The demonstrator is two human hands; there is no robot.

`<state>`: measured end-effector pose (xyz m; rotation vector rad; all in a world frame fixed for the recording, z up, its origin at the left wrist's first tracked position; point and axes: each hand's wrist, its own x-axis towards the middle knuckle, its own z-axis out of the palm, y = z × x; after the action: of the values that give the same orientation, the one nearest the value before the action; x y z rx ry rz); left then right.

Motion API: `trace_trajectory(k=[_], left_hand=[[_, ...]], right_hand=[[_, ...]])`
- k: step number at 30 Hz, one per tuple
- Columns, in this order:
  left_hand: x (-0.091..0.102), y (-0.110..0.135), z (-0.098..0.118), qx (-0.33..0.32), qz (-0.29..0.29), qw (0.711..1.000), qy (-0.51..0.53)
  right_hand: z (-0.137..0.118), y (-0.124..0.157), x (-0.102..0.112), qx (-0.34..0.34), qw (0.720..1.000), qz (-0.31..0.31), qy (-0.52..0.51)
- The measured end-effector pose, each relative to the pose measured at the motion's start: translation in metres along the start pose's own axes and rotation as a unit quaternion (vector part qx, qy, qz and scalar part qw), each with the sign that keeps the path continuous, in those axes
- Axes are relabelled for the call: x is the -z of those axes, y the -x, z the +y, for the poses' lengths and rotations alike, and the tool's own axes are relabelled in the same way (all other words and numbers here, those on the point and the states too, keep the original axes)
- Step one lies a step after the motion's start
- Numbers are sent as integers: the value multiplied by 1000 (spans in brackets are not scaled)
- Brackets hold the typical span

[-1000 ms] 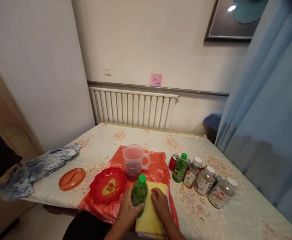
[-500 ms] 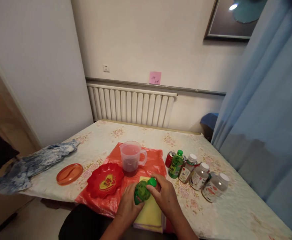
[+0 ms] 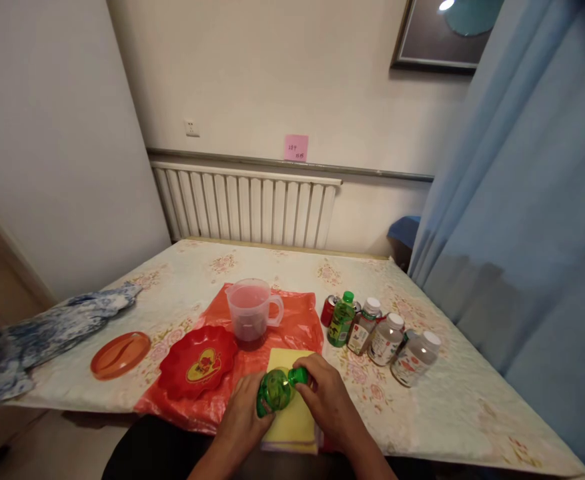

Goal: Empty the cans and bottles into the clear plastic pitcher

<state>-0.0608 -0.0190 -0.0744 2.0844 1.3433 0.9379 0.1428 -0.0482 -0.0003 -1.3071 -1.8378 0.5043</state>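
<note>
My left hand [image 3: 245,413] is wrapped round the body of a green plastic bottle [image 3: 275,392], which lies tilted with its neck to the right. The fingers of my right hand [image 3: 325,395] pinch the bottle's green cap [image 3: 298,377], which is at the neck; whether it has turned loose I cannot tell. Under both hands lies a folded yellow cloth [image 3: 292,427]. Behind it a clear measuring jug [image 3: 250,313] with dark liquid stands on a red plastic sheet [image 3: 299,313]. A red scalloped plate [image 3: 175,363] sits to the left of my hands.
To the right stand a red can [image 3: 328,311], another green bottle [image 3: 341,323] and several white-capped bottles [image 3: 385,341]. An orange lid [image 3: 121,355] and a blue-patterned cloth [image 3: 72,327] lie at the left. A blue curtain [image 3: 512,233] hangs on the right.
The bottle has tipped so its neck points more to the right. My right hand stays on the cap. The whole view has shifted slightly.
</note>
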Motion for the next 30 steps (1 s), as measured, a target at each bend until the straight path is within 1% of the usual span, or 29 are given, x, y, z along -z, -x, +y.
trace_trajectory(k=[2, 3, 5, 8, 11, 14, 16, 20, 25, 30], left_hand=[[-1, 0, -3, 7, 7, 1000, 8], [-2, 0, -5, 13, 14, 1000, 15], [-2, -1, -9, 25, 32, 999, 30], [-1, -2, -16, 50, 51, 996, 46], [1, -5, -20, 94, 69, 991, 59], [5, -8, -21, 124, 90, 986, 70], [7, -10, -20, 129, 97, 984, 75], [9, -12, -20, 141, 122, 978, 94], [8, -14, -25, 154, 153, 967, 136], [4, -13, -33, 180, 168, 957, 152]], right_hand=[[4, 0, 1, 2, 999, 18, -27], [8, 0, 1, -8, 999, 30, -42], [22, 1, 1, -53, 994, 61, -72], [54, 4, 0, -139, 979, 109, -105], [95, 10, -2, -198, 967, 136, -84], [129, 17, -5, -241, 957, 157, -49], [143, 20, -6, -260, 951, 162, -35], [159, 24, -12, -276, 949, 149, -17], [170, 25, -19, -286, 952, 108, -5], [179, 32, -9, -283, 954, 91, 34]])
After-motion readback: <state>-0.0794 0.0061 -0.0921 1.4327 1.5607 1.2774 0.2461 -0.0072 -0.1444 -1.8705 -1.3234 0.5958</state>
